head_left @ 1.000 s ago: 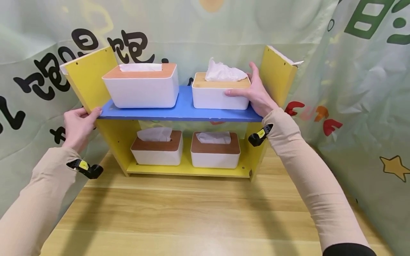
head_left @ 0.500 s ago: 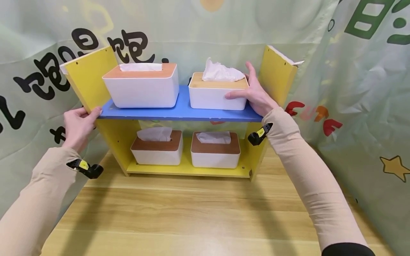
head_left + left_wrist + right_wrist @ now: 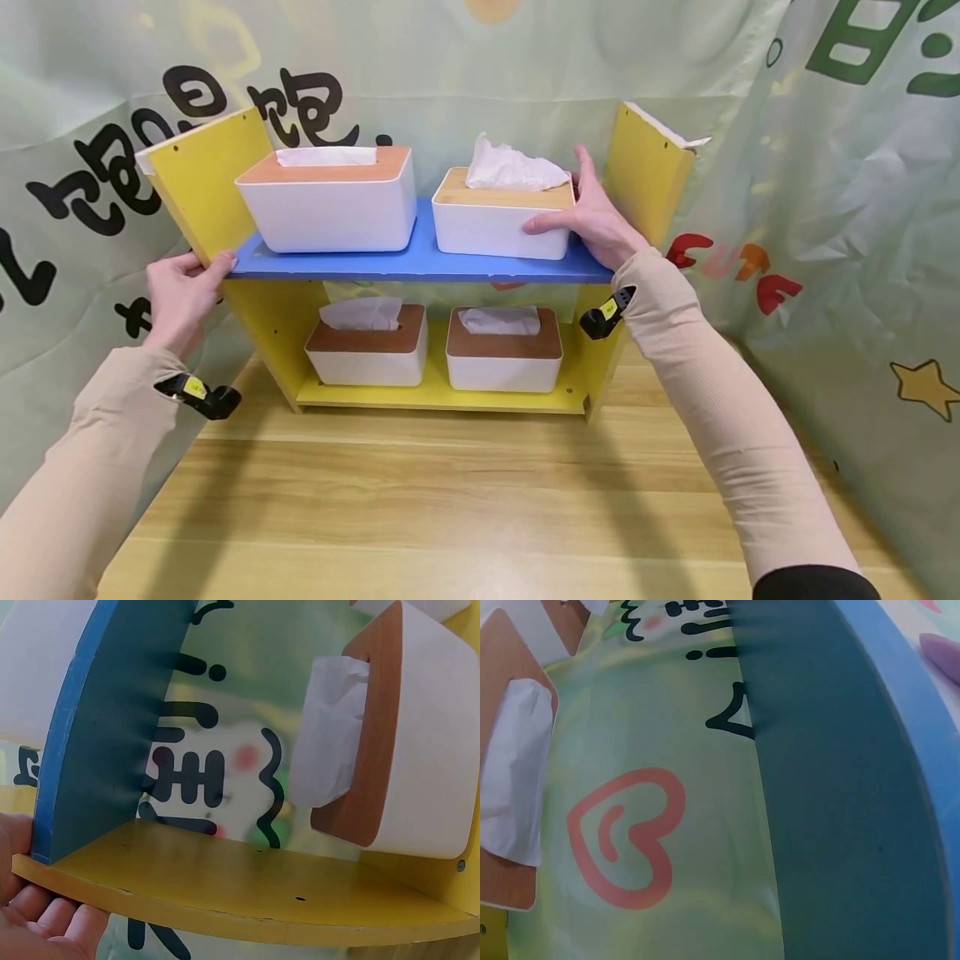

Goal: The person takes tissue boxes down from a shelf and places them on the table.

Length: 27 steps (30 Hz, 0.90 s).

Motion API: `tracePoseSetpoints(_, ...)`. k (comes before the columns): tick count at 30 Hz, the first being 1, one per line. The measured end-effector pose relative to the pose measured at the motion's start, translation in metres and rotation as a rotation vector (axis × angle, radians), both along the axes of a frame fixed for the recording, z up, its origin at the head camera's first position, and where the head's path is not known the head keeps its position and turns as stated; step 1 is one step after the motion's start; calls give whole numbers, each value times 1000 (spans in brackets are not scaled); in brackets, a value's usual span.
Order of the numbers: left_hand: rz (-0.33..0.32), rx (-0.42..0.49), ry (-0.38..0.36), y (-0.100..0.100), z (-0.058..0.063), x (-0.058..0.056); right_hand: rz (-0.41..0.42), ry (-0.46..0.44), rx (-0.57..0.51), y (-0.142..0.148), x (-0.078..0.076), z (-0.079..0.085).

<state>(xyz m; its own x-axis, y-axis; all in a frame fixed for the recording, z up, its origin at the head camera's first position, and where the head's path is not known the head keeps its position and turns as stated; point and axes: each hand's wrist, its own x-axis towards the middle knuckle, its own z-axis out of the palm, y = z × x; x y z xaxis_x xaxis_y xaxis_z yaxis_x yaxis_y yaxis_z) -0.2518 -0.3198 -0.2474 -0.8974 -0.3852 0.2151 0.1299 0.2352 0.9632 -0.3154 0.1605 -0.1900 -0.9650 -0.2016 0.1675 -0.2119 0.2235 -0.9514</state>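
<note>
In the head view, my right hand [image 3: 596, 218] holds a small white tissue box [image 3: 472, 229] with a light wood lid at its right end. The thumb lies on its front and the other fingers reach round the back, partly hidden. A crumpled white tissue sticks up from the lid. This box sits slightly turned on the blue shelf board [image 3: 360, 268], right of a larger tissue box [image 3: 330, 212]. My left hand [image 3: 182, 296] grips the yellow side panel [image 3: 217, 179] where the blue board meets it; in the left wrist view its fingers [image 3: 56, 919] curl against the panel's outer side.
On the yellow lower shelf [image 3: 438, 398] stand two more tissue boxes, the left one [image 3: 367, 368] and the right one [image 3: 504, 375], with brown lids. A right side panel [image 3: 648, 171] rises beside my right hand. The unit stands on a wooden table [image 3: 480, 492] before printed cloth [image 3: 450, 67].
The small tissue box has slid left along the blue board and turned a little, its tissue moving with it. My right hand shifts slightly left; the left hand keeps its hold.
</note>
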Motion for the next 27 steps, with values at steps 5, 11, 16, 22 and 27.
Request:
tracePoseSetpoints(5, -4, 4, 7, 0, -1, 0, 18, -30, 70, -2, 0, 0)
tracePoseSetpoints(11, 5, -1, 8, 1, -1, 0, -4, -18, 129, -1, 0, 1)
tracePoseSetpoints(16, 25, -39, -3, 2, 0, 0, 6, 22, 119, -1, -2, 0)
tracePoseSetpoints(22, 39, -60, -16, 2, 0, -1, 11, 39, 28, -2, 1, 1)
tracePoseSetpoints(27, 46, -68, -21, 1, -1, -1, 4, 26, -67, -5, 5, 2)
